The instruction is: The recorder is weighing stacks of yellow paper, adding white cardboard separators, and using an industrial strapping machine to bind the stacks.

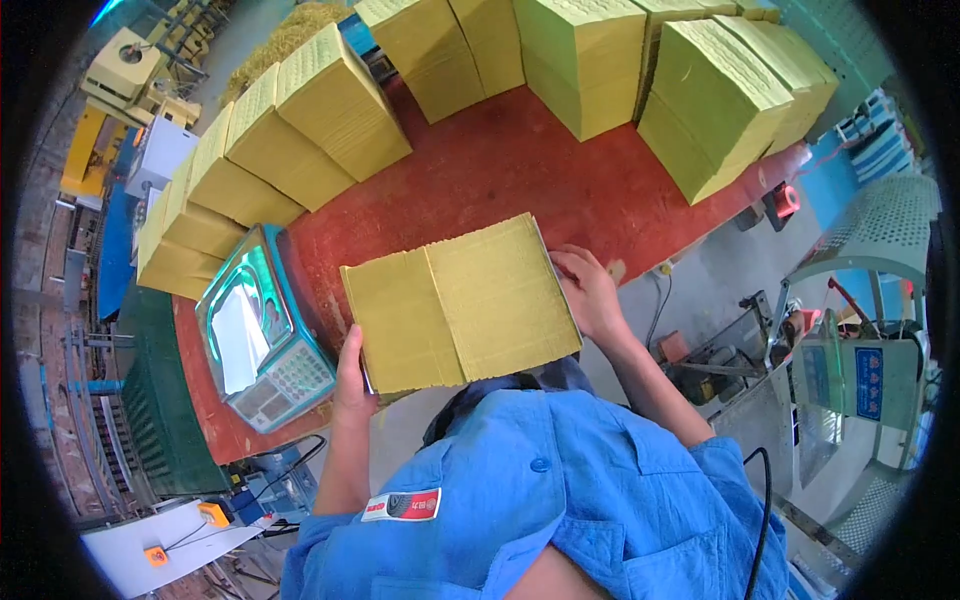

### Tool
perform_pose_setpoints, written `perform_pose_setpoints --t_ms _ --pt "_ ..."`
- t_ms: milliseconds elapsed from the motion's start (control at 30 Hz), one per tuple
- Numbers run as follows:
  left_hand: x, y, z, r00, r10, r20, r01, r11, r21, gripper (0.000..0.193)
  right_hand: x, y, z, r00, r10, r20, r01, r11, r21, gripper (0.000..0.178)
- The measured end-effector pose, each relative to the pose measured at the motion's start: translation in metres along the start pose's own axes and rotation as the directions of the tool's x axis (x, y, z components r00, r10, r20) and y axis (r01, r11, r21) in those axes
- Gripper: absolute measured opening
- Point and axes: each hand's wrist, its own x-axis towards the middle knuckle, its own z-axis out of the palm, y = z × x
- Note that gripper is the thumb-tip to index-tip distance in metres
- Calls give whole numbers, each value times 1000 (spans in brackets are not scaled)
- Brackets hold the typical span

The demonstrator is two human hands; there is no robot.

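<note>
Close in front of my body is a stack of rough yellow paper (455, 305) with a crease across its middle. At its lower left edge, my left hand (354, 375) grips it with the thumb up along the side; the other fingers are hidden underneath. My right hand (590, 293) holds the right edge, its fingers bent against the side and partly hidden. A thin pale strip shows along that edge. The stack lies over the near part of the red table (480, 160).
A digital scale (265, 330) with a white paper on top stands left of the stack. Tall yellow paper blocks (345, 105) line the table's left and far sides, with more paper blocks (710, 105) at the right. A perforated metal guard (880, 230) belongs to machinery at the right.
</note>
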Motion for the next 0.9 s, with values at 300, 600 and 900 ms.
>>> perform_pose_setpoints --t_ms 300,600,900 --pt "2 16 -12 991 -108 79 105 994 41 53 1 -17 3 1000 11 2 -11 1000 10 27" --pt "23 24 -27 954 -203 219 174 974 146 58 -7 -32 -10 953 233 191 -291 878 381 33" --pt "9 21 23 920 -200 336 117 960 253 63 -62 -29 -54 991 83 104 -125 843 523 31"
